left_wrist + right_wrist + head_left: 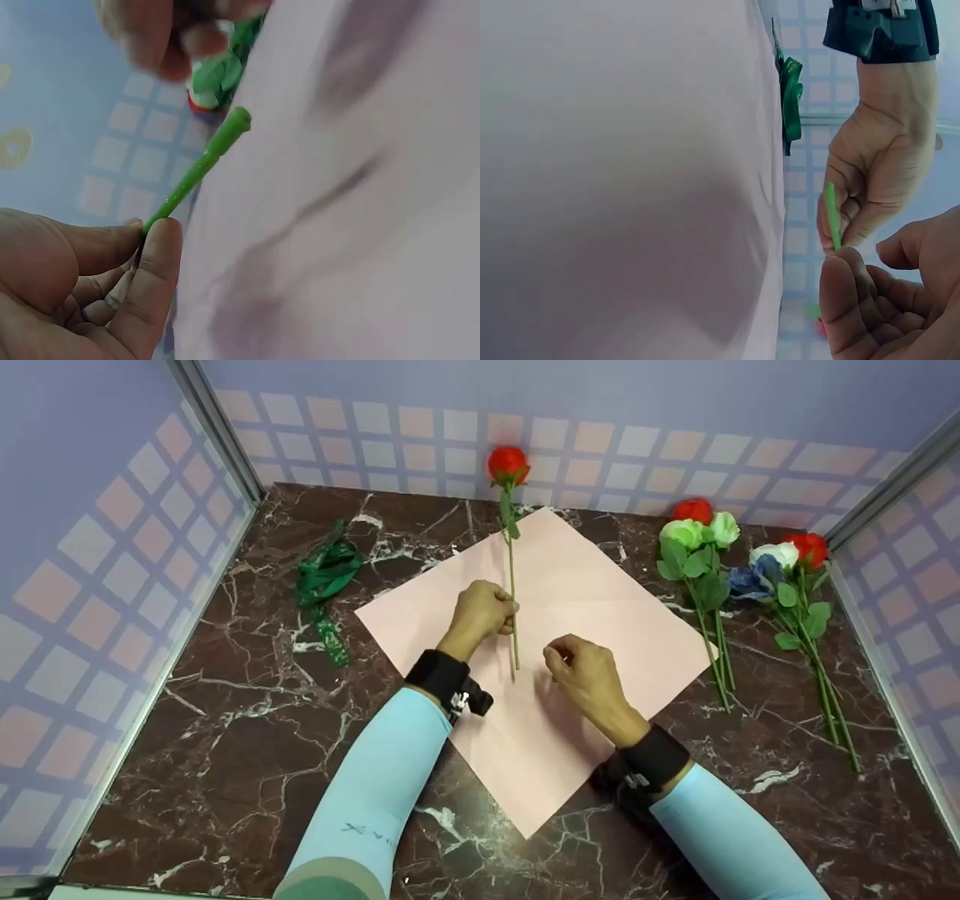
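My left hand (484,611) pinches the lower stem of a red artificial rose (508,465) between thumb and fingers. The rose is held above a pink sheet of paper (585,585), bloom pointing to the back wall. In the left wrist view the cut end of the green stem (196,171) sticks out past the thumb and fingertip. My right hand (585,671) hovers over the paper to the right of the stem end. Its fingers are loosely bent, the thumb stands apart from them, and nothing shows between them in the right wrist view.
A bunched green ribbon (330,570) lies left of the paper. On the right lie more artificial flowers: pale green roses (684,534) with a red one, and a blue flower (754,577) with white and red ones. Tiled-pattern panels (420,435) wall the dark marbled table (247,765).
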Demonstrator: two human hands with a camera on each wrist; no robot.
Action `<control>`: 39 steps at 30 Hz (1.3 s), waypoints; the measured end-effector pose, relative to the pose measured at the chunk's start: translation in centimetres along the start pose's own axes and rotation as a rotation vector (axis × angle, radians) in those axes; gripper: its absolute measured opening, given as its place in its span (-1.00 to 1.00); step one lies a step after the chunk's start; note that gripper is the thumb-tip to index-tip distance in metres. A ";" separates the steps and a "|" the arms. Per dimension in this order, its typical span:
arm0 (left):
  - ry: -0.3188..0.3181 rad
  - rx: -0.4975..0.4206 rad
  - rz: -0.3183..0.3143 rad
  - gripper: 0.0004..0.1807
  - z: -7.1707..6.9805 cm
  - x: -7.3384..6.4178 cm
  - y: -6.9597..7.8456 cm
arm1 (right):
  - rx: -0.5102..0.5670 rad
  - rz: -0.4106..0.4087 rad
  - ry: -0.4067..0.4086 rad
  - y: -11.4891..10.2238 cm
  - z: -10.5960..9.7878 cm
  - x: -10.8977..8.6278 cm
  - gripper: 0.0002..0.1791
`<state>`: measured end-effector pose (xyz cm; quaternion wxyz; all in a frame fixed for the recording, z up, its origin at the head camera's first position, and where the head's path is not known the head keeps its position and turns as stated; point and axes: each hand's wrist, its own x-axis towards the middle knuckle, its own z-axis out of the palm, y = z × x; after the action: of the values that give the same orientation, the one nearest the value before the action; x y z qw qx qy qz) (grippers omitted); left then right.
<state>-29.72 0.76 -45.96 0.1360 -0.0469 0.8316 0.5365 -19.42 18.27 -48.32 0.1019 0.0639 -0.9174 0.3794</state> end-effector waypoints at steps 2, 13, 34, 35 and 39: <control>0.004 0.057 -0.039 -0.89 -0.2 0.8 -0.3 | -0.013 -0.008 -0.005 0.3 0.0 -0.1 -0.82; 0.012 0.219 -0.089 -0.94 -0.2 1.3 -1.1 | -0.040 -0.015 -0.036 0.9 0.2 -0.4 -0.82; 0.110 0.455 -0.009 -0.86 1.1 1.3 -1.1 | -0.087 -0.007 -0.031 1.7 0.0 -0.4 -0.82; 0.104 0.448 -0.002 -0.88 1.1 1.2 -1.2 | -0.087 -0.005 -0.030 1.7 0.0 -0.4 -0.82; 0.078 0.459 0.028 -0.93 1.4 1.5 -1.6 | -0.083 0.005 -0.032 1.9 0.0 -0.5 -0.82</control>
<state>-30.59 1.41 -48.35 0.1034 -0.0236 0.9370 0.3329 -19.30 19.61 -49.77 0.0888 0.0633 -0.9340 0.3402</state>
